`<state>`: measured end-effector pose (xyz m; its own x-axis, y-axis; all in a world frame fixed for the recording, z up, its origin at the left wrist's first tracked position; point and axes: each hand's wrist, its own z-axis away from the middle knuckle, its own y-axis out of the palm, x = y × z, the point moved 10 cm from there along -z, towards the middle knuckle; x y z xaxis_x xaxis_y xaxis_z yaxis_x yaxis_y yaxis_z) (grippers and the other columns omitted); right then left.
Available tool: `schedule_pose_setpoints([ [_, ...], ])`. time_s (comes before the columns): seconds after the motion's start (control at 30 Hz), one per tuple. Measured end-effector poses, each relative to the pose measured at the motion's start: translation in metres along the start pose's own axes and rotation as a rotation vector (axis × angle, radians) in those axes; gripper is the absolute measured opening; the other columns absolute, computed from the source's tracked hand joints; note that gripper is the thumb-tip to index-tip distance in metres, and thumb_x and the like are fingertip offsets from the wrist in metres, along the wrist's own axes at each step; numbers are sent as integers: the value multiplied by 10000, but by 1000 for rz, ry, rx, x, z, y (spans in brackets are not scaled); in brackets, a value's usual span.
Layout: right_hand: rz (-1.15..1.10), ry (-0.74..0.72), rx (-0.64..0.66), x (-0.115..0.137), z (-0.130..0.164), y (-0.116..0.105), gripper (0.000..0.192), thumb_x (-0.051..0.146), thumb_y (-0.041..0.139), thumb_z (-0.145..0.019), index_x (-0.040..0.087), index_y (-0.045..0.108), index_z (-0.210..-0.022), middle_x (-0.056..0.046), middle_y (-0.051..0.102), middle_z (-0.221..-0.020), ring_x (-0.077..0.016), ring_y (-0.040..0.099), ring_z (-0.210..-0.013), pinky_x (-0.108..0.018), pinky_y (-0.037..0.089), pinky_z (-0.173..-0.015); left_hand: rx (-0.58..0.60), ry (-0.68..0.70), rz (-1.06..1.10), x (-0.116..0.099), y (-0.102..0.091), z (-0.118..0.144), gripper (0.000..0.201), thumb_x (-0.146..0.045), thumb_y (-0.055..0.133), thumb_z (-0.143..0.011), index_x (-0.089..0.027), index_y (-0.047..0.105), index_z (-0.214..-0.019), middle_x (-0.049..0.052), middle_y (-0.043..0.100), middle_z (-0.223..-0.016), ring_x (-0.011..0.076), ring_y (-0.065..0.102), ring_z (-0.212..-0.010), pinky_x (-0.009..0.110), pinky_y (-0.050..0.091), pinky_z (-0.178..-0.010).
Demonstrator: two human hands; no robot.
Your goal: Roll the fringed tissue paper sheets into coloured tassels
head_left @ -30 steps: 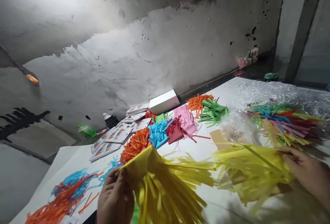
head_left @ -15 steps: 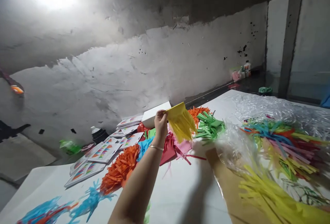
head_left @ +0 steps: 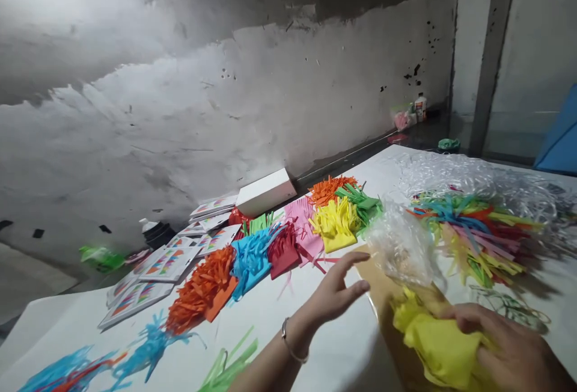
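Observation:
My left hand point(head_left: 340, 288), with a bracelet on the wrist, hovers over the white table with thumb and fingers apart and nothing in it. At the lower right my right hand point(head_left: 505, 338) grips a bunch of yellow tissue paper point(head_left: 437, 341) above a brown board point(head_left: 383, 314). Beyond the left hand lies a fringed yellow tissue sheet point(head_left: 338, 226). Beside it are fringed sheets in pink point(head_left: 303, 217), dark red point(head_left: 283, 251), blue point(head_left: 252, 257) and orange point(head_left: 202, 287), with green strips point(head_left: 360, 204) behind.
A clear plastic bag point(head_left: 401, 241) rests on the board's far end. Right of it lie multicoloured paper strips point(head_left: 478, 229) and shiny clear shreds point(head_left: 451, 175). Printed cards point(head_left: 169, 263) and a white box point(head_left: 265, 192) stand toward the wall. Blue tassels point(head_left: 146, 347) are at front left.
The fringed yellow sheet has left my left hand and lies among the coloured sheets. That hand has drawn back, open. My right hand has come into view gripping yellow tissue paper.

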<state>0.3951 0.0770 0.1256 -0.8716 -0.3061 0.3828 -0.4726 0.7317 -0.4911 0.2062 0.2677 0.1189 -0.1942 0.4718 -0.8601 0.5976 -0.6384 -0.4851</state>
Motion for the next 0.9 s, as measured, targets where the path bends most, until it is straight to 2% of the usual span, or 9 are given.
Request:
schedule_pose_setpoints([
  [0.07,-102,-199,27,46,-17,-3,244,113,486,-854,265,646,-958,24,797,-877,-138,783,-751,-149,615,-738,127,48,-3,-42,25,11,634,-616,596,-927,-227,552,-1426,144,572,-1475,302,518,-1363,437,367,-1166],
  [0.13,-189,-384,25,85,-20,-12,203,136,517,-909,254,665,-982,-4,807,-961,-159,784,-881,-202,591,-917,226,37,-8,-66,41,19,670,-672,468,-961,-189,557,-1418,164,579,-1460,302,531,-1343,429,376,-1147],
  [0.27,-221,-543,124,121,-8,-22,295,183,485,-1001,242,698,-1197,-27,796,-1093,-170,748,-1052,-230,525,-1042,331,-132,-36,-63,54,40,841,-835,294,-897,-122,729,-997,111,721,-944,262,654,-887,358,508,-804],
  [0.37,-192,-681,250,144,0,-27,270,199,483,-1033,237,719,-1158,-16,785,-1133,-158,724,-1104,-222,495,-1069,267,-190,-37,-58,50,59,793,-840,379,-872,-115,701,-849,46,630,-759,197,573,-717,298,440,-642],
  [0.5,-97,-853,329,175,6,-26,377,167,376,-1066,194,732,-944,-59,786,-1118,-185,723,-1107,-314,465,-1115,42,-230,88,-64,41,90,564,-555,654,-884,-151,587,-1271,99,663,-1102,234,625,-976,321,483,-826],
  [0.57,-85,-876,316,184,12,-22,410,144,348,-1061,172,721,-894,-93,790,-1097,-208,720,-1114,-376,455,-1135,-12,-257,122,-62,48,104,684,-362,713,-848,-209,427,-1450,115,617,-1248,214,636,-981,331,499,-846],
  [0.63,-126,-868,262,189,20,-19,419,111,336,-1046,159,710,-863,-111,794,-1066,-222,717,-1120,-413,451,-1144,-51,-261,82,-55,56,114,762,-152,679,-790,-244,378,-1484,97,607,-1262,164,627,-870,306,509,-792],
  [0.77,-193,-807,182,180,35,-17,419,90,317,-1030,133,701,-866,-141,789,-1045,-253,687,-1176,-457,465,-1139,-203,-289,-65,-23,49,141,736,38,470,-713,-224,464,-1400,68,666,-1168,121,582,-736,263,495,-705],
  [0.9,-143,-782,223,161,42,-17,335,129,388,-1032,132,720,-983,-138,754,-1192,-268,558,-1343,-452,410,-1180,-181,-392,-200,2,25,183,573,-1,518,-719,-192,631,-1247,116,709,-1162,222,656,-896,385,525,-842],
])
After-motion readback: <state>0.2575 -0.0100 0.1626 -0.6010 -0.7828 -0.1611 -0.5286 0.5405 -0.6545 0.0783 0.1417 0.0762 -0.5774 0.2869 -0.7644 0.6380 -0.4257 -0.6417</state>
